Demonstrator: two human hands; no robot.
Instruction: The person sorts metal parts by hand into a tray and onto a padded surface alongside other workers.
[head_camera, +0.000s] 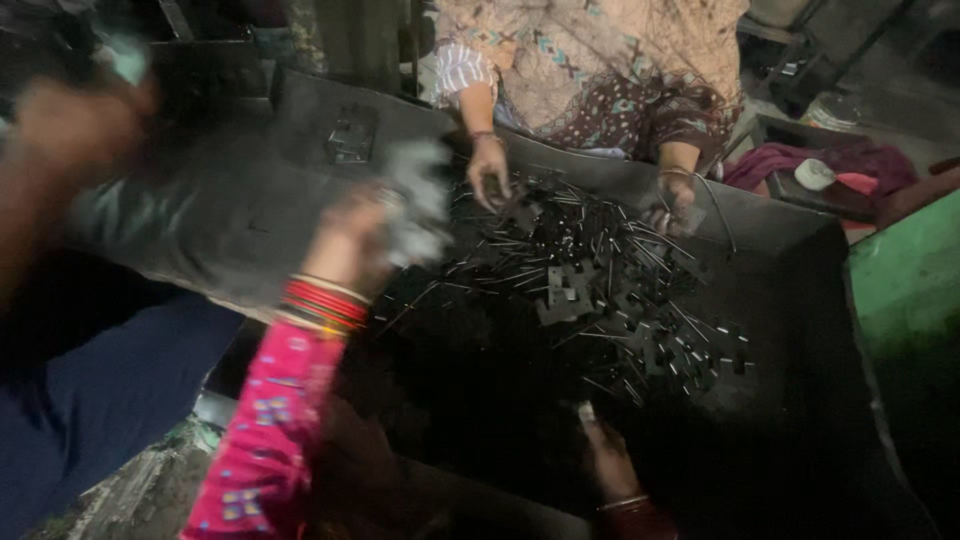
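Note:
My left hand (348, 240), in a pink sleeve with red bangles, is raised over the left side of a big dark tray (800, 400). It grips a pale grey thing (415, 205) that is blurred by motion. My right hand (608, 458) lies low on the tray's near side, fingers pointing at a heap of small black metal pieces and thin rods (600, 290). A small pale spot shows at its fingertip, but the hand is too dark to read its grip.
A person in patterned clothes sits across the tray, with one hand (489, 172) and the other hand (673, 203) in the pieces. Another person's blurred hand (80, 120) is at the far left. A green surface (905, 280) stands at the right.

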